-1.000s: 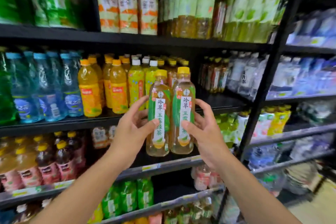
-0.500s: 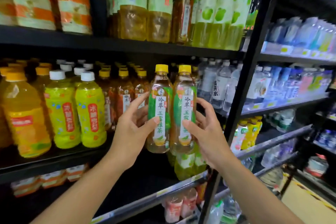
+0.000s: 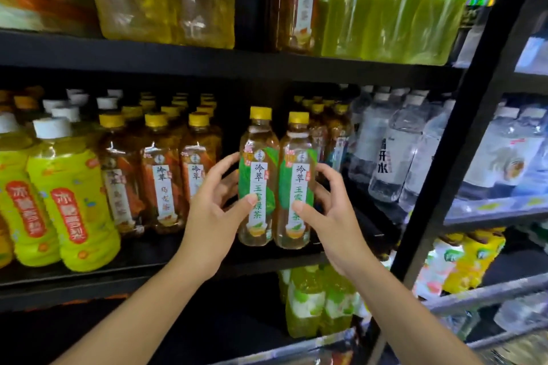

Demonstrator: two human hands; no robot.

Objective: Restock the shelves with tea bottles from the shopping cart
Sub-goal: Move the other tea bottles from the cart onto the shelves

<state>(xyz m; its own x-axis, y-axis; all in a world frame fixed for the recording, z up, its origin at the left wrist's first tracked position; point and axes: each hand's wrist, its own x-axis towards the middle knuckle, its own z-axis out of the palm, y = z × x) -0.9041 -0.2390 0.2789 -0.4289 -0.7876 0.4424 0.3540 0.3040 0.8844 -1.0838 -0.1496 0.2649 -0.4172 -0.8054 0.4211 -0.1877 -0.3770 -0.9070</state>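
Both bottles (image 3: 275, 178) have been carried closer, now just over the shelf (image 3: 178, 258) front edge, clamped between left hand (image 3: 213, 216) and right hand (image 3: 329, 216). Not set down yet; oolong rows (image 3: 166, 169) sit left.

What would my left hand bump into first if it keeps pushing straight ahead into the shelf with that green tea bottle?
Probably nothing close: the left hand and its green tea bottle point into the dark gap between the orange-label teas and the rows on the right. The gap looks free, though its depth is unclear.
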